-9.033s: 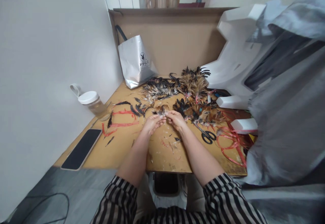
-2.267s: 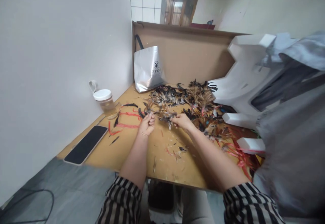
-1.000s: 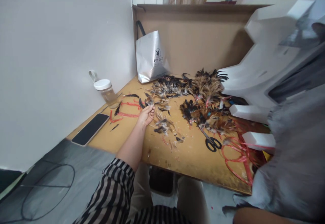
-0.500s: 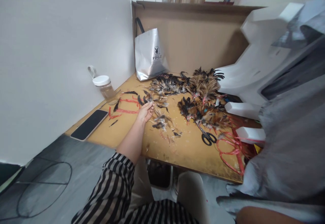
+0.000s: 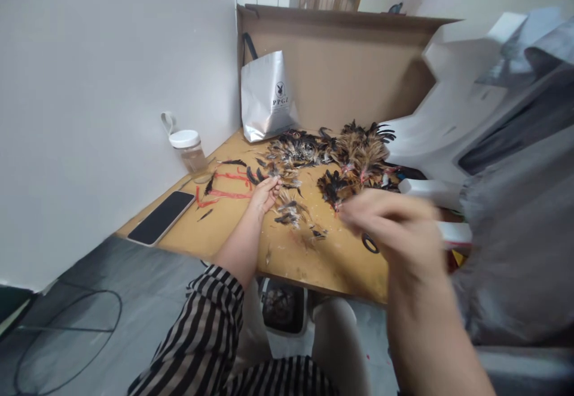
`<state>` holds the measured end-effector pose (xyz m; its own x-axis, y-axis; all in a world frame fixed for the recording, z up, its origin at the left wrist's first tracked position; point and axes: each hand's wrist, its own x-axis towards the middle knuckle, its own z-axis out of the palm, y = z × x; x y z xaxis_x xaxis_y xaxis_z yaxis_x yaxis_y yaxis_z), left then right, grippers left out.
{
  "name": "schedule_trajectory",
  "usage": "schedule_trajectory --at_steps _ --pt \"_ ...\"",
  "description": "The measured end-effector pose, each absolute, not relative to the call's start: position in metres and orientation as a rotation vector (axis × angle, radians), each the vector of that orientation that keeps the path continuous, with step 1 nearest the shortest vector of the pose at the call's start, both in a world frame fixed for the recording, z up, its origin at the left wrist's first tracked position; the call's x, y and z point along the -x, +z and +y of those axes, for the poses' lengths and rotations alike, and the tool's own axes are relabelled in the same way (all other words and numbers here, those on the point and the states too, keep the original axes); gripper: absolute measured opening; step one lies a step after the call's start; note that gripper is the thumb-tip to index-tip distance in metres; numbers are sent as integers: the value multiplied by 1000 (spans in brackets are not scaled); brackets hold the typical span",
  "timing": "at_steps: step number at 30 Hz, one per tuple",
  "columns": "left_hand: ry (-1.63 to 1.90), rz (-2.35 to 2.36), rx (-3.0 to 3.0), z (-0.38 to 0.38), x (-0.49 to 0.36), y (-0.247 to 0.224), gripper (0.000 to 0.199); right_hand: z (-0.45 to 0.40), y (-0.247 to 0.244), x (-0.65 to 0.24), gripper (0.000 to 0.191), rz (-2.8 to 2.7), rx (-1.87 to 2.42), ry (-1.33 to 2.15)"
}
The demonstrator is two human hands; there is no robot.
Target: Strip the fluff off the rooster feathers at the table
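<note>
My left hand (image 5: 265, 195) is closed in a pinch over the middle of the table, with brown and black feathers (image 5: 280, 176) at its fingertips. My right hand (image 5: 399, 222) hangs nearer the camera on the right, blurred by motion; its fingers look curled, but what they hold does not show. Below the left hand lie loose feathers (image 5: 289, 212). Black-handled scissors (image 5: 370, 243) are mostly hidden behind the right hand. Tied feather bunches (image 5: 334, 189) lie just beyond that hand, and a larger feather pile (image 5: 361, 148) spreads behind them.
A phone (image 5: 161, 218) lies at the table's left edge, near a lidded jar (image 5: 191, 152). Red plastic strips (image 5: 228, 194) lie left of the feathers. A silver bag (image 5: 264, 97) leans on the cardboard back panel (image 5: 350, 67). Below the table edge stands a bin (image 5: 284, 306).
My right hand has come in from the bottom right, over the scissors and red ribbon. My left hand stays pinched near the feathers, and the view has shifted slightly.
</note>
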<state>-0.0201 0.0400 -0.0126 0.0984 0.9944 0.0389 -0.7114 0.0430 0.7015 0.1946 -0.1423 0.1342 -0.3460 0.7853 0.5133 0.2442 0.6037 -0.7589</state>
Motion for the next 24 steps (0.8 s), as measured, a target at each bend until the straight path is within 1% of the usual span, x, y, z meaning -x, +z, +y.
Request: schedule_trajectory --at_steps 3,6,9,13,17,20,24 --pt "1422 535 -662 37 21 -10 10 -84 103 -166 14 -2069 1055 702" --pt "1435 530 -644 35 23 -8 12 -33 60 -149 14 -2167 1301 559" --pt "1441 495 -612 33 25 -7 13 -10 31 -142 12 -2277 1320 475" --pt "1446 490 -582 33 26 -7 14 -8 24 -133 17 -2356 1312 330" --pt "1425 483 -597 33 25 -10 13 -6 26 -127 23 -2415 1410 143" --pt "1390 500 -651 33 24 -9 14 -3 23 -128 20 -2454 1450 80" --pt "1371 545 -748 30 22 -4 14 -4 18 -136 18 -2410 1340 27"
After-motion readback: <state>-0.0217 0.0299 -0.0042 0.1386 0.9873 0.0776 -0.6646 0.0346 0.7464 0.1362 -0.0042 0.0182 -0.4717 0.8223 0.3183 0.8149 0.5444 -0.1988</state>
